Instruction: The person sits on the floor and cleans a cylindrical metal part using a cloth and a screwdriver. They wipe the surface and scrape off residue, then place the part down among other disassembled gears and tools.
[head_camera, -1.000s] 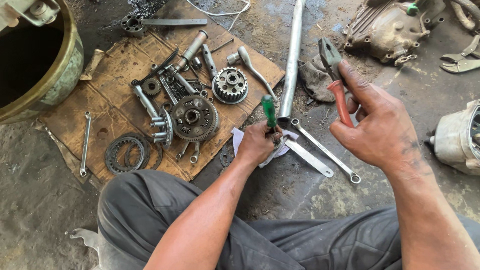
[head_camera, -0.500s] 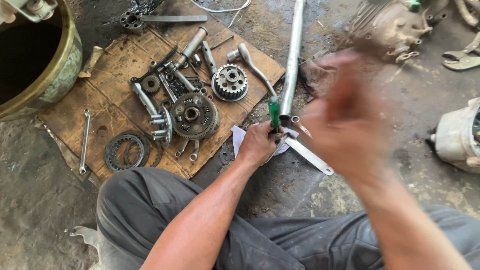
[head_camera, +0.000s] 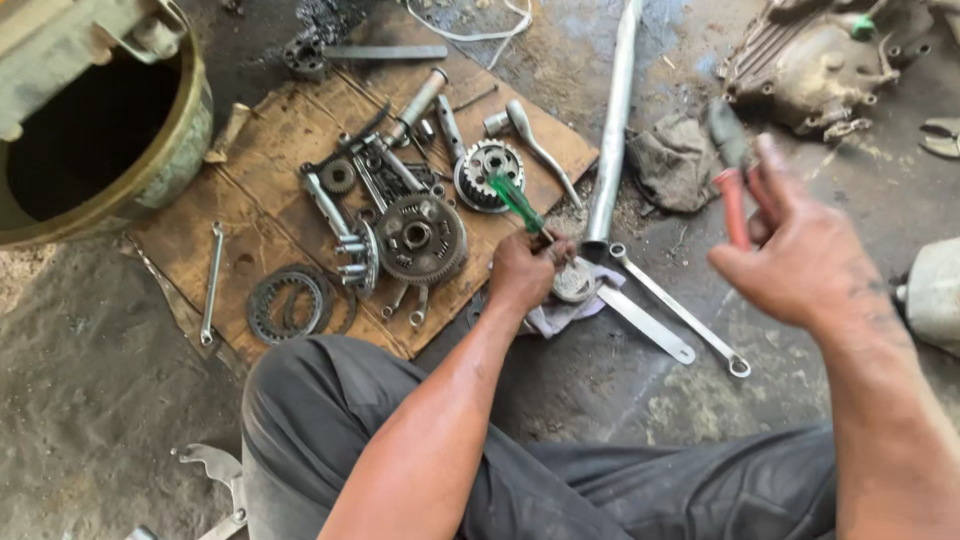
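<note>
Right hand has swung back from a blur, fingers wrapped around red-handled pliers, raised right of the steel pipe. Left hand pins the green screwdriver on a small round part, probably a bearing, at the pipe's near end.

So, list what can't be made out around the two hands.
Head view only:
- Screwdriver tip: hidden behind the left hand.
- Round metal part on the cloth: half covered by that hand.
- Red-handled pliers in the right hand: motion-blurred, jaws unclear.
- Engine casing: cut off by the top edge.
</note>
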